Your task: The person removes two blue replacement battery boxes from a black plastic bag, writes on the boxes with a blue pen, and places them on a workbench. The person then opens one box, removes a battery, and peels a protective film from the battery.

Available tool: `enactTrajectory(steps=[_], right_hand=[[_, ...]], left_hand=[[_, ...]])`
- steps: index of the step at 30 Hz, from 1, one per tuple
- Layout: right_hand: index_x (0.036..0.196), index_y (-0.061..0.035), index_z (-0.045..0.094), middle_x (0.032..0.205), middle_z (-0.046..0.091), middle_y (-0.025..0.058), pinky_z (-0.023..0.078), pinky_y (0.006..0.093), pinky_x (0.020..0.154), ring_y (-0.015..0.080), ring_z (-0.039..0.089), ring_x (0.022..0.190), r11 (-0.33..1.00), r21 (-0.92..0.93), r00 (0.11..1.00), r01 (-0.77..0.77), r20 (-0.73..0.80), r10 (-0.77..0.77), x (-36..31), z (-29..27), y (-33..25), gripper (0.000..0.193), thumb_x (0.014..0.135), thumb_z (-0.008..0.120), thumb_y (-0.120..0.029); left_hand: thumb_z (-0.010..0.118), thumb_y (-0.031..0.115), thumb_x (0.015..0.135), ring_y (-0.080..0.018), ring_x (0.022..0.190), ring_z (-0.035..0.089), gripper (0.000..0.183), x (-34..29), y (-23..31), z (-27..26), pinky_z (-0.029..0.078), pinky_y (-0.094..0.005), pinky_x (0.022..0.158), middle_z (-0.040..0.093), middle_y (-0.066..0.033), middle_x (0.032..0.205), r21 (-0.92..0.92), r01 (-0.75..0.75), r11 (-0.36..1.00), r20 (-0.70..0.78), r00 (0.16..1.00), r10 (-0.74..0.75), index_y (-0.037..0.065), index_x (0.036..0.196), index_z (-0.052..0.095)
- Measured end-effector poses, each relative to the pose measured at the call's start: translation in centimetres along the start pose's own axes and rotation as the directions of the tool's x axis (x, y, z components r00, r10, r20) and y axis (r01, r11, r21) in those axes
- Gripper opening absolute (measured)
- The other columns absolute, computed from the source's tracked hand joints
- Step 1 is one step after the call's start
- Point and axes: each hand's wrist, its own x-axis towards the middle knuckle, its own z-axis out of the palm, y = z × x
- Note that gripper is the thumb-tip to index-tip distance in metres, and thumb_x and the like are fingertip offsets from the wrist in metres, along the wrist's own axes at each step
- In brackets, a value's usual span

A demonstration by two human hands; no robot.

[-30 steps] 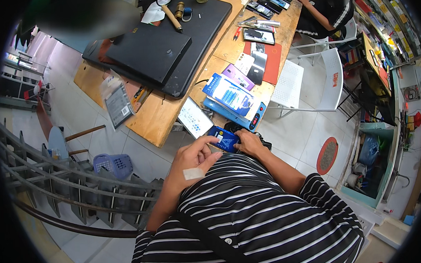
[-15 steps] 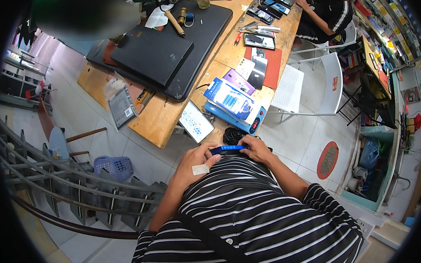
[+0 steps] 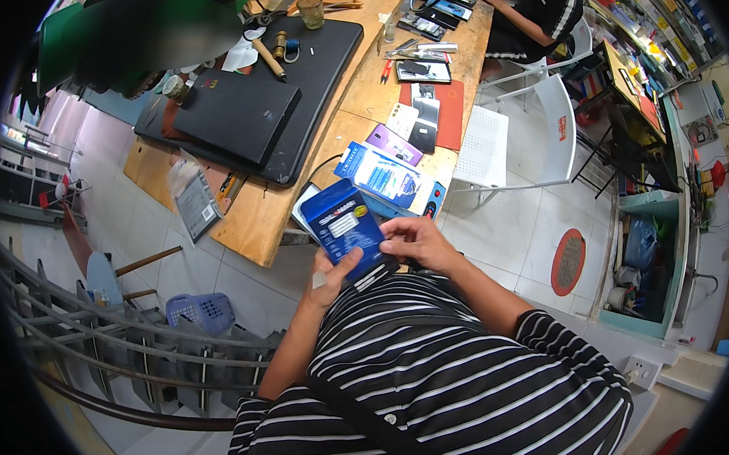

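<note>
A flat blue box [image 3: 347, 228] with printing on its broad face is held in front of my waist, its face turned up to view. My left hand [image 3: 332, 276] grips its lower left part, thumb across the face, other fingers hidden beneath; a pale patch sits on this hand. At the box's right edge my right hand [image 3: 420, 243] closes with thumb and bent fingers. Just beyond the box, on the bench, lie a blue-and-white packet [image 3: 379, 178] and a purple phone [image 3: 393, 143]. A white panel peeks out behind the box, mostly covered.
The wooden bench [image 3: 259, 232] carries a black mat with a dark laptop-like slab [image 3: 237, 111], a hammer-like tool [image 3: 269, 59], a glass [image 3: 311, 12] and several phones. A white chair [image 3: 551, 130] stands right; a co-worker [image 3: 534, 17] sits beyond. Metal railings [image 3: 142, 351] curve at left.
The blue box has tipped from edge-on to showing its broad face, and has risen over the bench's near edge. Both hands have shifted with it, the left thumb now on its face.
</note>
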Motion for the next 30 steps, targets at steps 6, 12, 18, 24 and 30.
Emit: enactTrajectory(steps=[6,12,18,24,30], right_hand=[[0.105,-0.0018,0.075,0.094,0.073,0.0096,0.053,0.0334,0.079,0.02,0.068,0.087,0.776,-0.615,0.918,0.139,-0.214,-0.333,2.7,-2.0,0.1,0.027,0.09,0.075,-0.025],[0.147,-0.0127,0.048,0.147,0.046,0.0249,0.042,0.05,0.109,0.0444,0.045,0.134,0.222,-0.967,0.834,0.124,-0.019,-0.552,7.5,-7.2,2.9,0.075,0.08,0.08,-0.027],[0.136,-0.0136,0.062,0.15,0.045,0.0232,0.034,0.0525,0.113,0.0407,0.042,0.139,0.162,-0.981,0.878,0.109,0.019,-0.478,8.2,-7.8,4.3,0.06,0.082,0.078,-0.033],[0.131,-0.0159,0.067,0.152,0.045,0.0212,0.032,0.0512,0.114,0.0399,0.041,0.14,0.187,-0.969,0.85,0.163,0.041,-0.525,7.9,-8.2,5.2,0.053,0.082,0.078,-0.035],[0.13,-0.0179,0.068,0.152,0.046,0.0194,0.033,0.0511,0.114,0.039,0.041,0.14,0.183,-0.969,0.841,0.168,0.044,-0.54,8.1,-8.6,5.9,0.057,0.077,0.082,-0.033]], left_hand=[[0.056,0.024,0.101,-0.0423,0.135,0.051,0.063,-0.3,-0.4,-0.8,0.043,-0.0516,0.112,0.044,-0.0292,0.15,-0.47,0.198,0.86,0.129,0.98,-0.155,-0.003,0.152,0.03],[0.043,0.063,0.1,-0.0455,0.131,0.053,0.084,0.0,-0.7,-0.7,0.045,-0.0536,0.108,0.049,-0.0297,0.144,-0.497,0.234,0.835,0.174,0.97,-0.169,-0.001,0.153,0.03],[0.033,0.073,0.097,-0.0456,0.127,0.056,0.092,0.5,-0.1,-0.4,0.047,-0.0539,0.106,0.052,-0.0303,0.14,-0.459,0.166,0.873,0.22,0.973,-0.069,-0.001,0.152,0.031],[0.034,0.073,0.097,-0.0439,0.129,0.054,0.092,0.4,-0.2,-0.3,0.047,-0.0531,0.106,0.05,-0.0302,0.142,-0.454,0.193,0.87,0.251,0.964,-0.083,0.0,0.153,0.029],[0.033,0.07,0.1,-0.0432,0.129,0.055,0.088,1.1,0.2,0.1,0.048,-0.0509,0.106,0.049,-0.0312,0.144,-0.407,0.221,0.886,0.285,0.952,-0.106,0.001,0.154,0.03]])
